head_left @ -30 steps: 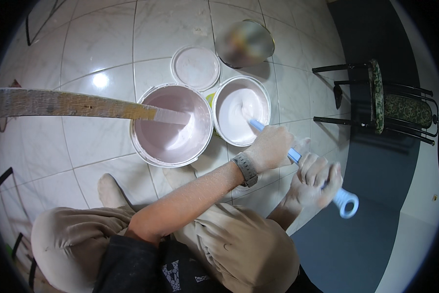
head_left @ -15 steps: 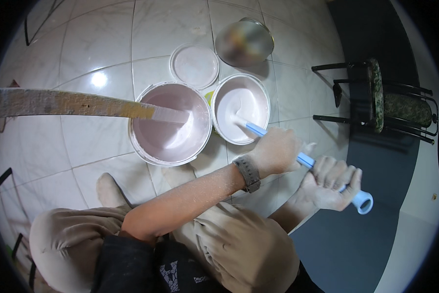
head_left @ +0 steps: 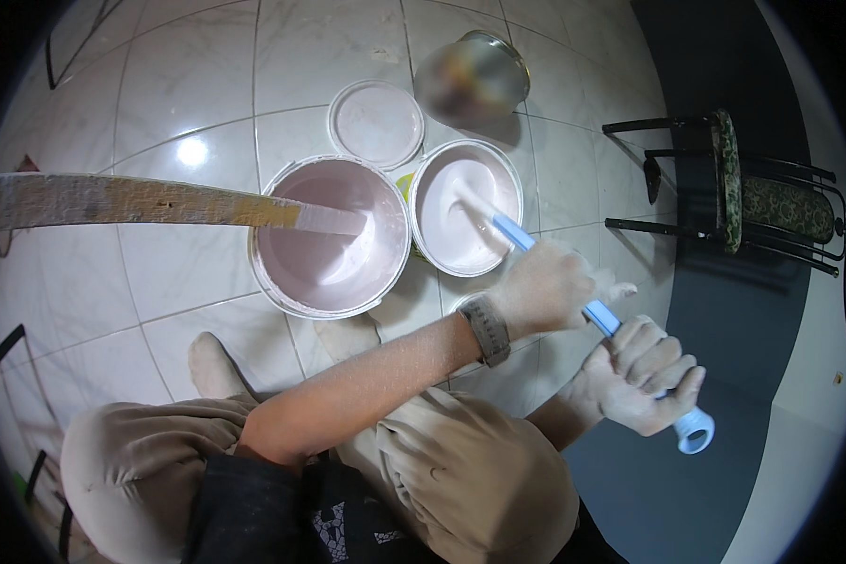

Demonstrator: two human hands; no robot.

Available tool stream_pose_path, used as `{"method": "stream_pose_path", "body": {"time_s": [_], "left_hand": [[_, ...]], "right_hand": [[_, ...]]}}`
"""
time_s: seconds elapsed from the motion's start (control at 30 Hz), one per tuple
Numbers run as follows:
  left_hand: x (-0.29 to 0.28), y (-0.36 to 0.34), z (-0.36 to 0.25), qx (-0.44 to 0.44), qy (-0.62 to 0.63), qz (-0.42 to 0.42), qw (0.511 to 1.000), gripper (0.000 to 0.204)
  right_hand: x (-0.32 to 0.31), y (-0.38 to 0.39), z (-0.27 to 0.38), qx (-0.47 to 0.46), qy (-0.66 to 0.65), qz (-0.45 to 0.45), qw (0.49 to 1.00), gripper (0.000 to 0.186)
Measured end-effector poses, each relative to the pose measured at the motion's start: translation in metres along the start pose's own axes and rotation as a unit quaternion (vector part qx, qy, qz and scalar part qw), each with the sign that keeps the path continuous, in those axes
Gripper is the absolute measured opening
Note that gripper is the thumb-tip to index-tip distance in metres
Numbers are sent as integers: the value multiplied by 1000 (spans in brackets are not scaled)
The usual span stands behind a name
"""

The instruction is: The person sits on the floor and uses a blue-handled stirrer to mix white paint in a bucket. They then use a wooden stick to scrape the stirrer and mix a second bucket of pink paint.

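Both my hands are closed round a long blue stick [head_left: 603,319] with a ring-shaped end. My left hand [head_left: 543,287], with a dark watch on its wrist, grips it lower down, while my right hand [head_left: 647,376] holds it close to the ring. The stick's paint-coated lower part slants into a white bucket [head_left: 423,246] of pale pink paint [head_left: 448,226]. Paint hides its tip. Pale dust or paint covers both hands. Touching that bucket on the left is a larger bucket [head_left: 265,271], where a paint-stained wooden plank [head_left: 141,201] leans in over the rim.
A round pale lid [head_left: 376,123] lies on the tiled floor behind the buckets. Beyond it stands a metal container [head_left: 515,70], its front blurred. A black-framed chair [head_left: 731,183] with patterned upholstery is at the right, by a dark grey wall [head_left: 695,310].
The stick has shifted in the paint, and more of its coated lower part shows. My right hand and the ring end have dropped lower; my left hand has moved slightly right.
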State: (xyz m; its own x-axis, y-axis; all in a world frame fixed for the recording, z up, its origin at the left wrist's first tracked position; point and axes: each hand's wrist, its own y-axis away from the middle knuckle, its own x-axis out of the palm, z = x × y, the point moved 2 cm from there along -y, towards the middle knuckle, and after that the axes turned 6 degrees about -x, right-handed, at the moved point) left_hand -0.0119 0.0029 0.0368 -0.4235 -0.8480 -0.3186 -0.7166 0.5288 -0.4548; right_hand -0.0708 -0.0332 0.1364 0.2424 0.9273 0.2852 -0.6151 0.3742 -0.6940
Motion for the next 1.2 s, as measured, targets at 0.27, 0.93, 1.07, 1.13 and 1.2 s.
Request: {"method": "stream_pose_path", "body": {"time_s": [0.27, 0.93, 1.07, 1.13, 1.2], "left_hand": [[-9, 4, -6, -38, -30, 65, 997, 20], [12, 6, 12, -98, -51, 88, 990, 32], [-6, 5, -8, -56, -50, 1, 997, 42], [-10, 0, -11, -30, -30, -13, 999, 34], [-11, -5, -3, -7, -7, -19, 1000, 21]], "right_hand": [[-8, -12, 2, 109, -6, -118, 987, 47], [-23, -2, -3, 141, 20, -174, 974, 46], [-23, -9, 1, 68, -54, -109, 990, 49], [-19, -14, 3, 70, -91, 38, 993, 49], [-16, -19, 0, 64, -65, 104, 990, 48]]}}
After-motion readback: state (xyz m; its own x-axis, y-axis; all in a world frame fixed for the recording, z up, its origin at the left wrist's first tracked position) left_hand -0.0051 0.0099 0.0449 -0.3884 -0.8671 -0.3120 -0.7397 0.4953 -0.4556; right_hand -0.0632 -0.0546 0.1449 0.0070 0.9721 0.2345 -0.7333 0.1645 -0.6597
